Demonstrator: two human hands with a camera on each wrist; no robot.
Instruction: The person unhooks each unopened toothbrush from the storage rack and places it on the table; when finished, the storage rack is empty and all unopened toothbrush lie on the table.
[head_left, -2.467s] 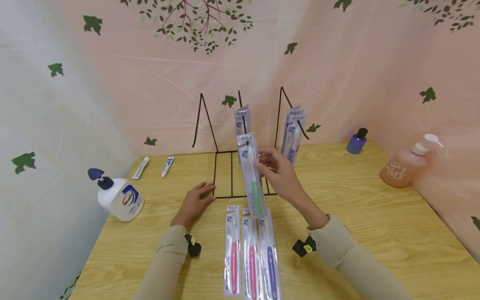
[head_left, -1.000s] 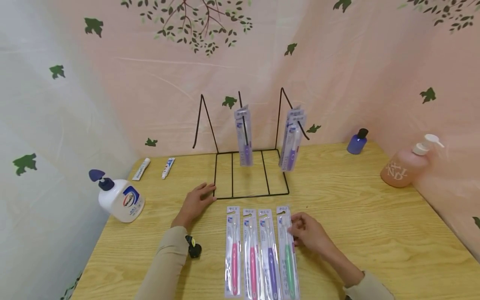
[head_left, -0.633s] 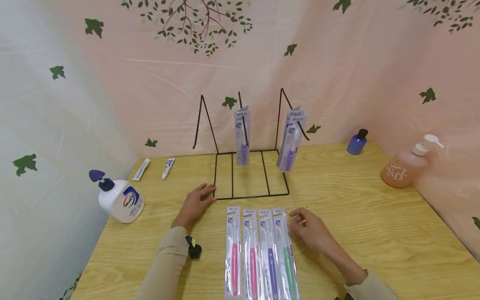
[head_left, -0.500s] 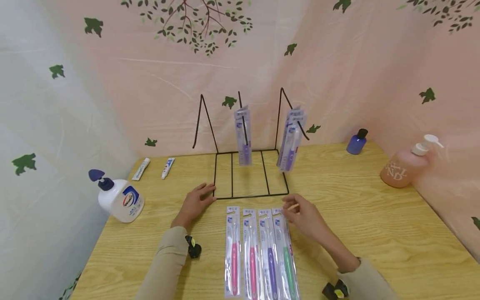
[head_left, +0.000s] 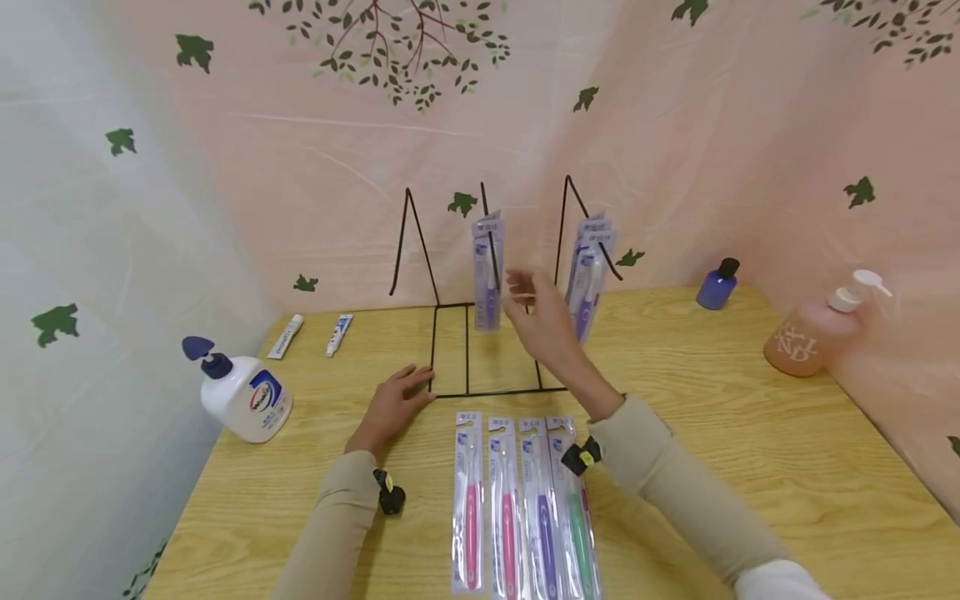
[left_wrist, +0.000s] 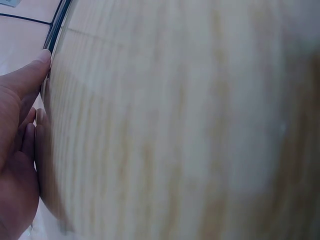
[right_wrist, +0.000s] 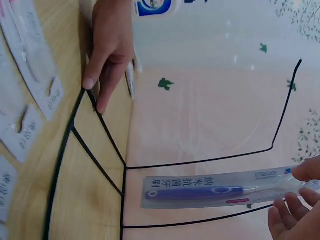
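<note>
Hanging from the middle hook (head_left: 493, 260), the purple toothbrush (head_left: 485, 283) is just beside your right hand (head_left: 540, 321), whose parted fingers seem to hold nothing; your left hand (head_left: 392, 406) rests relaxed at the rack (head_left: 487, 393). Four toothbrushes (head_left: 546, 525) lying flat are probably finished, hanging ones (head_left: 587, 287) seem left, but how many overlap is hidden.
</note>
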